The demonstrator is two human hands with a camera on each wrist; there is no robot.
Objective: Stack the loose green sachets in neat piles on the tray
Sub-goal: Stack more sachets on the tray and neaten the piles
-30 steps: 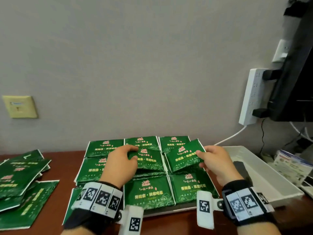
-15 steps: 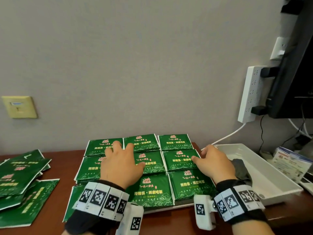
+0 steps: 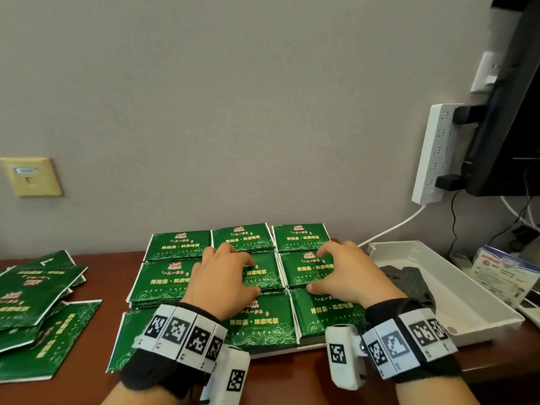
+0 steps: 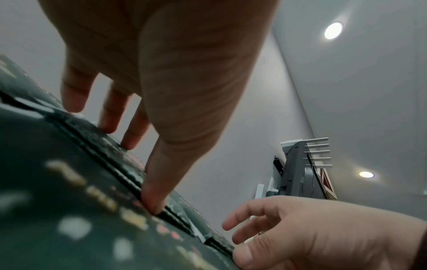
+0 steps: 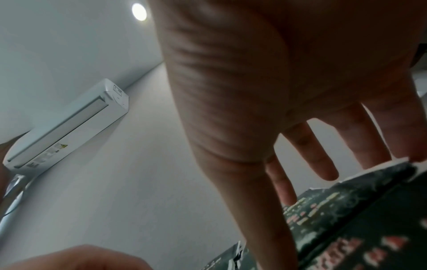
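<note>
Far left on the desk point(image 3: 87, 255), the loose sachets point(image 3: 38, 305) lie in a messy heap, well apart from both hands and off the tray. Next along, the tray point(image 3: 280, 350) carries a 3x3 grid of green piles; only its front lip shows.

The left hand point(image 3: 225, 283) sits on the centre pile point(image 3: 263, 273), fingers spread fairly wide and pressing down, thumb tip in the seam toward the front pile (left wrist view shows this clearly). It holds nothing.

The right hand point(image 3: 344, 276) rests on the mid-right pile point(image 3: 304, 268), fingers spread and bent at the tips, touching the top sachet, nothing gripped.

Key relation for the next move, prob. a fetch: the heap lies to the left, so the left hand is much nearer. The heap's sachets lie skewed, long axes at mixed angles, so each wd need turning to match the piles.

Right of the tray sits a white bin point(image 3: 467, 290).
</note>
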